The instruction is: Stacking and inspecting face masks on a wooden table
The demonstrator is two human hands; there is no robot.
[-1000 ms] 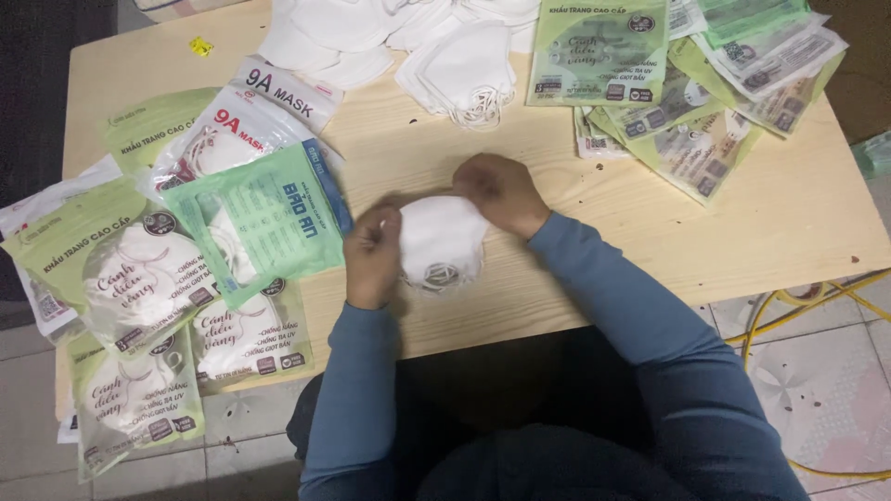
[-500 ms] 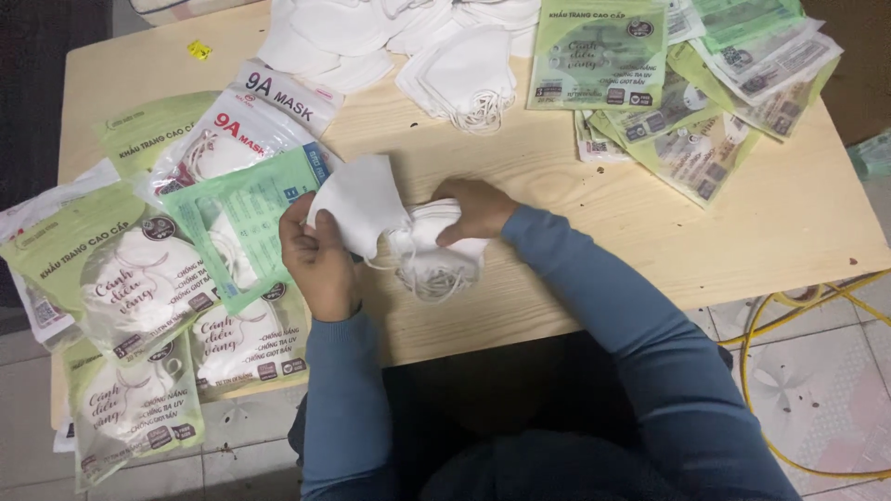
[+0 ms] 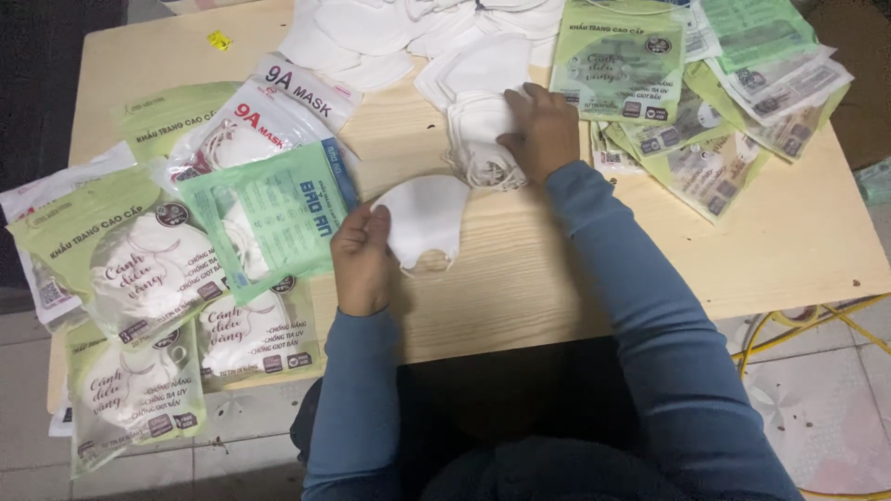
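While pinched in left hand [image 3: 362,264] fingers, 1 white folded mask [image 3: 425,221]; right hand [image 3: 540,130] gripping mask stack [image 3: 481,139].

1. To your left, a teal-green flat pouch [image 3: 269,218] lay over two white pouches with red and dark print [image 3: 264,116].
2. Nearer you on the left sat pale green mask packets [image 3: 139,278], overlapping.
3. Far right, a fan of green packets [image 3: 715,93] lay.
4. A small yellow sticker [image 3: 219,40] sat far left.
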